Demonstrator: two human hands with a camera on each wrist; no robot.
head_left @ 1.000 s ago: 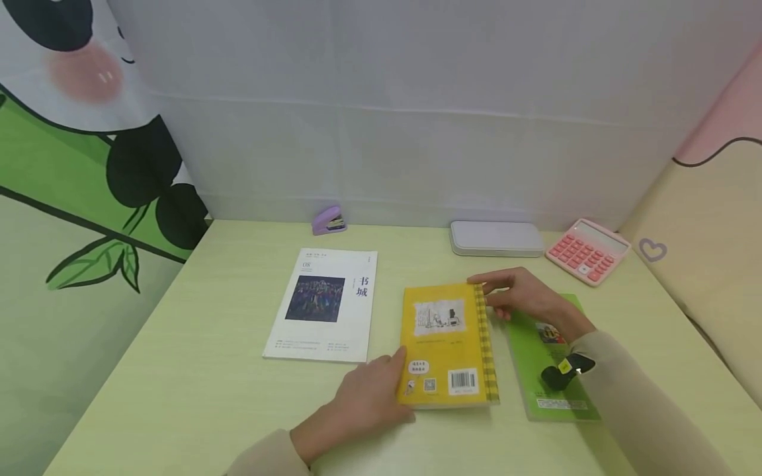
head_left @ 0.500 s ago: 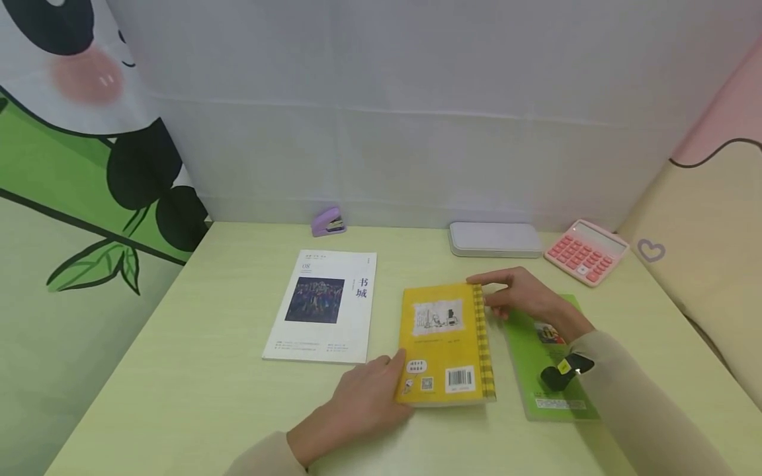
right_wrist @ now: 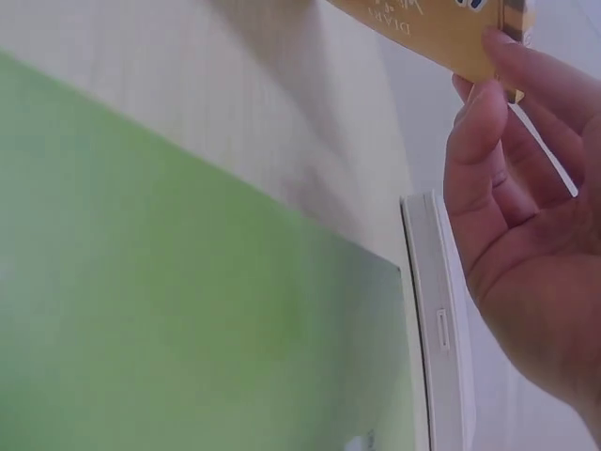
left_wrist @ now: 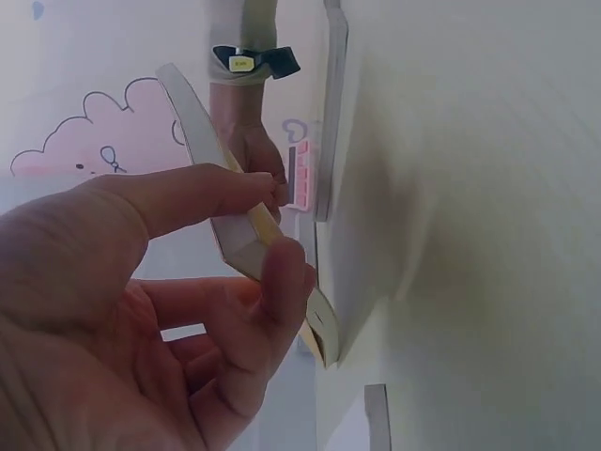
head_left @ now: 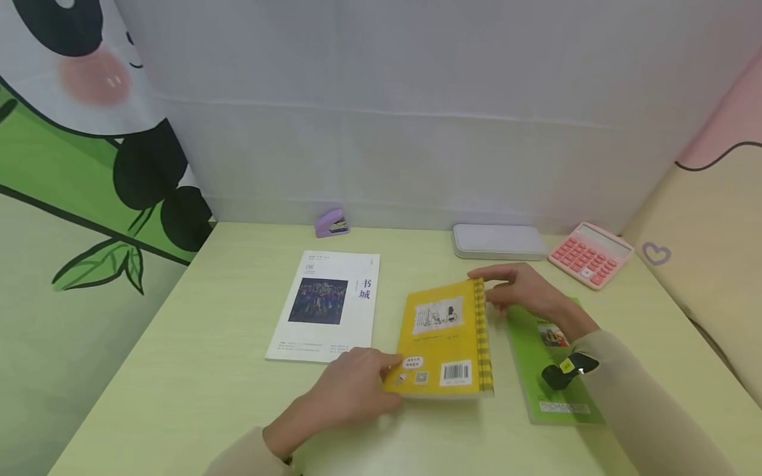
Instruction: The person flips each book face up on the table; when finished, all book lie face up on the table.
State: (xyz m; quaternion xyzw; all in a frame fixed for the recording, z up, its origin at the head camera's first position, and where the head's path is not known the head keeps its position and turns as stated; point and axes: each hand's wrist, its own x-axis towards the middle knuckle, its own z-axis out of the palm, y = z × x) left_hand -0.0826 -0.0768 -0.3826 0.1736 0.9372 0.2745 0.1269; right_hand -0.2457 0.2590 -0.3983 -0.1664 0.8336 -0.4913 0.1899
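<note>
Both hands hold a yellow book [head_left: 437,337], back cover up, with a checkered spine along its right side. My left hand [head_left: 351,387] pinches the lower left corner between thumb and fingers. At the top of the spine, my right hand [head_left: 524,291] pinches the upper right corner. The book slants, and a shadow lies on the table below it. In the left wrist view the book [left_wrist: 199,141] shows edge-on, its covers slightly parted at the pinched corner. From the right wrist, lettering shows on the book's underside [right_wrist: 423,38].
A green book [head_left: 532,370] lies under the right forearm. To the left lies a white magazine [head_left: 357,337]. Along the back of the table [head_left: 178,370] stand a purple stapler [head_left: 331,223], a pale flat case [head_left: 500,240] and a pink calculator [head_left: 591,254].
My left hand has shifted left and slightly up, drawing the book's lower left corner with it, so the book slants more. My right hand stays nearly in place.
</note>
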